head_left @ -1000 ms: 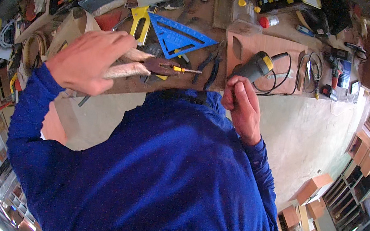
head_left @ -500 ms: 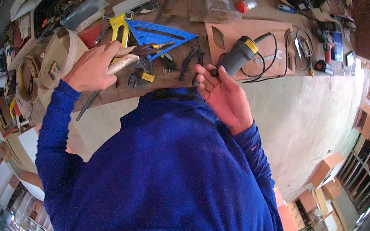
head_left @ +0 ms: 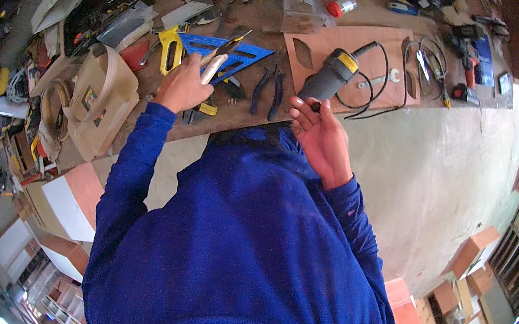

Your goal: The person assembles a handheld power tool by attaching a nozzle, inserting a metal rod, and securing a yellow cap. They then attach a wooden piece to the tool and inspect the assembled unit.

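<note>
My left hand (head_left: 183, 87) is closed around pliers (head_left: 214, 67) with pale, worn handles. Their dark jaws point away from me, over a blue triangular square (head_left: 248, 56) on the bench. Beside that hand lies a yellow tool (head_left: 171, 48) with a looped frame. Palm up, my right hand (head_left: 327, 142) pinches a small dark piece (head_left: 315, 107) between thumb and fingertips; its kind is too small to make out. Just beyond those fingers rests a dark cylindrical power tool (head_left: 326, 78) with a yellow label. Dark-handled pliers (head_left: 277, 91) lie between my hands.
A brown board (head_left: 300, 27) carries a wrench (head_left: 382, 80) and the tool's black cord. Farther right are a coiled cable (head_left: 432, 64) and a cordless drill (head_left: 470, 66). Curved wooden pieces (head_left: 101, 98) stand at the left, near a cluttered pile of tools.
My left hand has moved to the right with the pliers, whose jaws now point more away from me. My right hand keeps its pinch, slightly farther right in view. The whole view has shifted a little.
</note>
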A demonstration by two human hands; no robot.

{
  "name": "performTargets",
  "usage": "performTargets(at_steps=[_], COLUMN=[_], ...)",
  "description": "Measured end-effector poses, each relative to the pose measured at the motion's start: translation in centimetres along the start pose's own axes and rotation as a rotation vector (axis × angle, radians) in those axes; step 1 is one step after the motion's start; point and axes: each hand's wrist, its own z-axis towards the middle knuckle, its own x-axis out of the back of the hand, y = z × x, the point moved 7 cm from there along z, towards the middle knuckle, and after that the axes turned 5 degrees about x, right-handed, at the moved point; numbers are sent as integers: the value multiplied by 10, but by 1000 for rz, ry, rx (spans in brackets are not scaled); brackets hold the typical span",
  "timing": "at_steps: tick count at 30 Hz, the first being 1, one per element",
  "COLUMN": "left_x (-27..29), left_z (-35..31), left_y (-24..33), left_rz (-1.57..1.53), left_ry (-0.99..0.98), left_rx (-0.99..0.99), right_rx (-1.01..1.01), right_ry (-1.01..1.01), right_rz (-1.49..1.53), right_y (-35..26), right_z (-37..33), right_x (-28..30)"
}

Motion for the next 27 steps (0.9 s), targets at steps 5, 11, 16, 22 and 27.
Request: performTargets(at_steps=[5, 11, 16, 22, 27], left_x=[2, -4, -1, -6, -20], left_z=[5, 27, 44, 55, 54], left_y=[21, 30, 34, 35, 26], left_rz=[15, 123, 232, 227, 152], left_ry=[79, 50, 96, 184, 184], left_rx=[20, 107, 147, 113, 72], right_rx=[24, -56, -92, -74, -38], right_ry=[28, -85, -128, -87, -84], right_rz=[-50, 91, 147, 104, 94], right_y=[-18, -34, -44, -51, -47], right_z=[-1, 4, 7, 8, 4], right_x=[21, 23, 24, 29, 32])
